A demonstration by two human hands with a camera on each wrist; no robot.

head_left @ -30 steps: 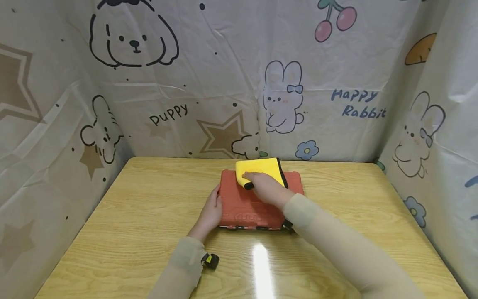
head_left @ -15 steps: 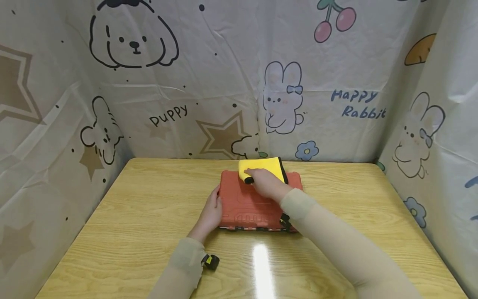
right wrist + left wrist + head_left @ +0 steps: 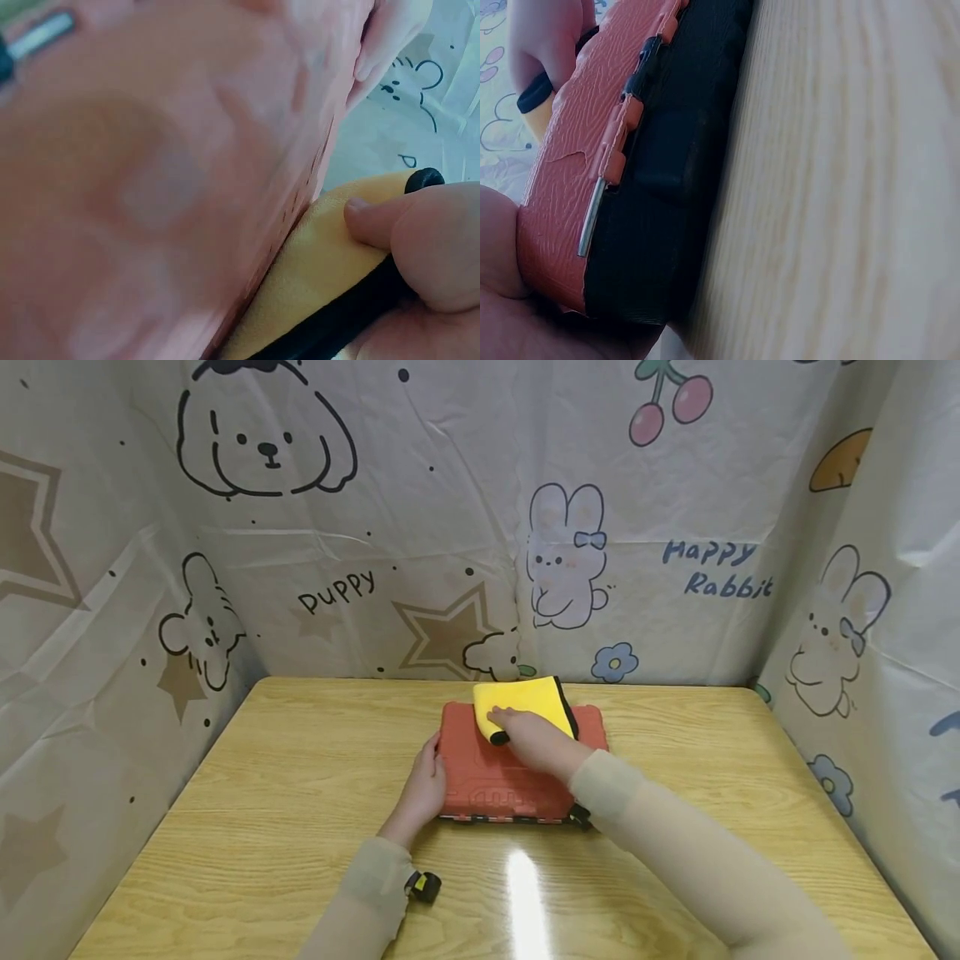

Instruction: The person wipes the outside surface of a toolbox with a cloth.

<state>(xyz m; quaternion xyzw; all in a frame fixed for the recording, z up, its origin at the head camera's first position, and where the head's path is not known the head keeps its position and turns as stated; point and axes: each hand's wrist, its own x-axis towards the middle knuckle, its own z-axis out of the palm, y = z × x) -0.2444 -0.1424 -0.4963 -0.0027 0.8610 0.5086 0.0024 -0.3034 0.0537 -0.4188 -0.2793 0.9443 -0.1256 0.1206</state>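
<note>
A red-lidded plastic case (image 3: 487, 781) with a black base (image 3: 671, 202) lies closed on the table; its hinged long side, with a metal pin (image 3: 592, 217), faces me. My left hand (image 3: 426, 783) holds the case's left end, thumb at the lid's edge, other fingers partly hidden. My right hand (image 3: 536, 739) grips a folded yellow cloth (image 3: 525, 693) with black edging, pressed flat on the far middle of the lid. In the right wrist view, the thumb (image 3: 371, 221) lies over the cloth; the fingers beneath are hidden.
The wooden table (image 3: 322, 735) runs around the case on all sides. Behind it and at both sides hang printed cloth walls (image 3: 450, 527), the back one right at the table's far edge. A bright light reflection (image 3: 527, 902) shows on the tabletop.
My right hand slid the cloth slightly away from me and right, then back toward me and left over the lid. The left hand and the case stay in place.
</note>
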